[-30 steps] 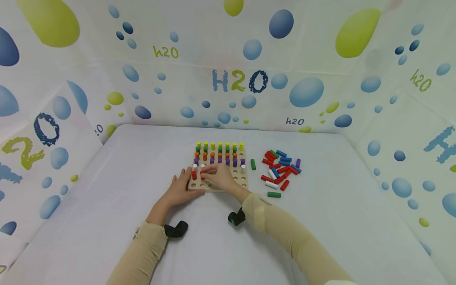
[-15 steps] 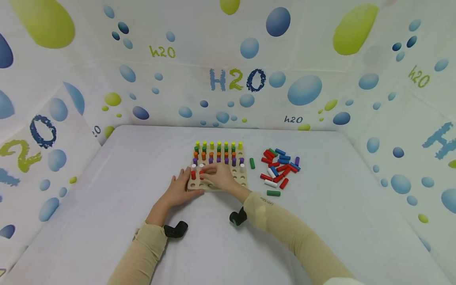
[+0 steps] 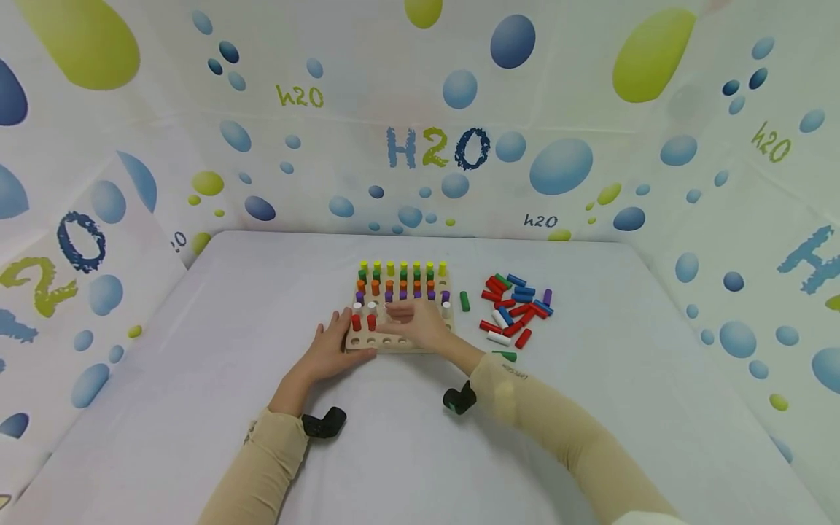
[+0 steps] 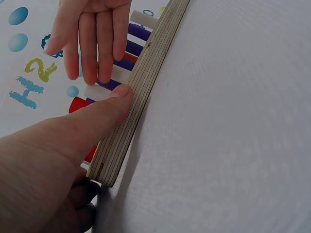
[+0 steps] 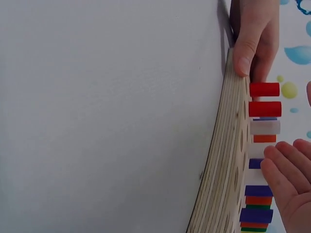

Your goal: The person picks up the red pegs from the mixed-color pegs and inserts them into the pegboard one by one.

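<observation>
Left hand [image 3: 332, 351] grips layered plywood board [image 4: 147, 73]; right hand [image 3: 423, 325] near cylindrical pegs [image 3: 372, 322].

White tabletop [image 3: 394, 467] lying below the right fingers [image 3: 403, 309] and to both sides, white printed backdrop [image 3: 367, 44] beyond them, blue ovals [image 3: 561, 166], large H2O lettering [image 3: 402, 149] ahead.

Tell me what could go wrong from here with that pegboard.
The right hand hangs close to standing red pegs and might knock one. The right sleeve partly hides a loose green peg in the head view and could roll it away. If the left hand lets go of the near-left corner, the pegboard may shift.
</observation>
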Tool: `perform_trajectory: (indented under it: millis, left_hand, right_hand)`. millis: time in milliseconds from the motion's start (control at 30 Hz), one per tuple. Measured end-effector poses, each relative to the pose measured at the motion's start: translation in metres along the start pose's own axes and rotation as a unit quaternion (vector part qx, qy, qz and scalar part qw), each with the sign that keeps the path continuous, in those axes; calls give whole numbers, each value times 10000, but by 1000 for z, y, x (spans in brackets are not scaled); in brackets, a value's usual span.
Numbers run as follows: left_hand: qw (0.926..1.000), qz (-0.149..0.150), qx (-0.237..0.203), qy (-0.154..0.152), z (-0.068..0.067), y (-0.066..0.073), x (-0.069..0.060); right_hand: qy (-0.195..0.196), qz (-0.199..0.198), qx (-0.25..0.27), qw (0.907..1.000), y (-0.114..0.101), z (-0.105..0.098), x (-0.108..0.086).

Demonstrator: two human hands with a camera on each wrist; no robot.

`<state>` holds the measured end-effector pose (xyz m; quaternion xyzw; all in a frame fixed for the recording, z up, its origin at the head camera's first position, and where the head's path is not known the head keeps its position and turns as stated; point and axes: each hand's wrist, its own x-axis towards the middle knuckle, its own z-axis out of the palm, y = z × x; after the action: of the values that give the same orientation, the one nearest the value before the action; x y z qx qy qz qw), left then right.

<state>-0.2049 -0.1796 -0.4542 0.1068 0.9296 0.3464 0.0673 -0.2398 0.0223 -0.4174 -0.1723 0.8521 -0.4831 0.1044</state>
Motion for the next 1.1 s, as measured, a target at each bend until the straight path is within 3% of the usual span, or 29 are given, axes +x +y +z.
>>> perform_trajectory:
  millis: [267,633,1100]
  left_hand:
    - [10000,-20,20,-30,0,2,0]
    - [9999,-113,69,-64,0,-2,2]
    - [9999,-92,-26,-53,0,2,-1]
  right_hand:
    - [-146,-173,47,9997,4,-16,-12]
    - [3,-306,-47,9995,8,-31,-24]
    - [235,-433,197,9986,10,-55,-44]
